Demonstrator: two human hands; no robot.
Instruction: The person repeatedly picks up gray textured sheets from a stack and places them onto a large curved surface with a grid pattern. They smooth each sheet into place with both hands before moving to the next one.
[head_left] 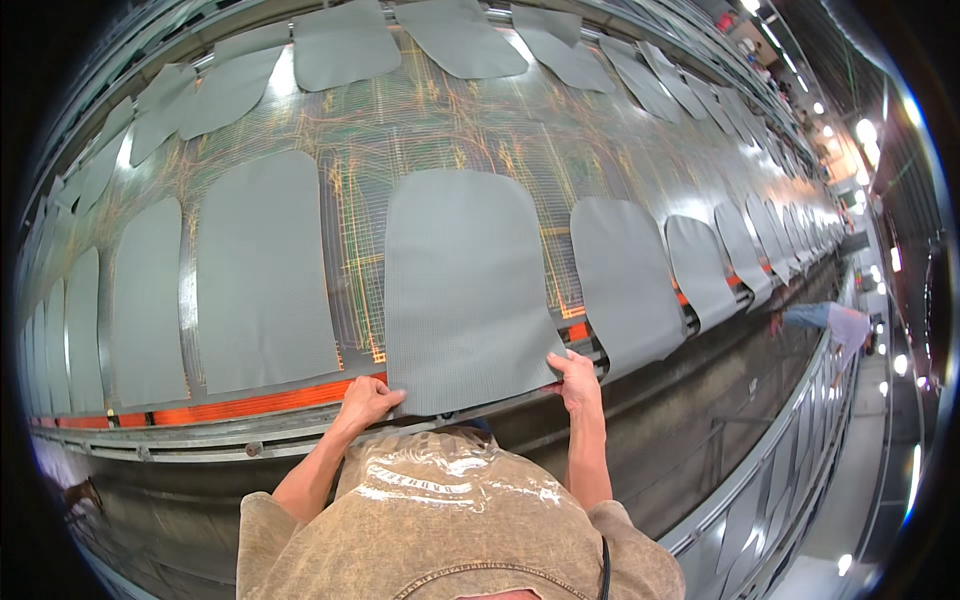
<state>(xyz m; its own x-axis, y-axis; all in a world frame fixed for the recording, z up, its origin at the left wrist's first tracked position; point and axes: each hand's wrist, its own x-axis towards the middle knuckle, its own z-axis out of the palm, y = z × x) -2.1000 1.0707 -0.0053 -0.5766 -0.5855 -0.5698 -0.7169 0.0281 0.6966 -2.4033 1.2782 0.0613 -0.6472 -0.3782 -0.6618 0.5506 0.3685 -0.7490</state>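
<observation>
Before me lies a grey, finely ribbed fabric panel (pixel 465 290) with a rounded far end, flat on a long table (pixel 355 230) marked with many coloured lines. At its near left corner my left hand (pixel 370 402) is closed, pinching the edge between thumb and fingers. My right hand (pixel 576 380) grips the near right corner, thumb on top. The near edge of the panel reaches over the table's front rail. Fingers under the cloth are partly hidden.
Similar panels lie to the left (pixel 262 280) and to the right (pixel 625 280), with another row (pixel 345 45) along the far side. An orange-red strip (pixel 240 402) and metal rail (pixel 220 446) edge the table. Another person (pixel 845 328) stands at far right beside a railing.
</observation>
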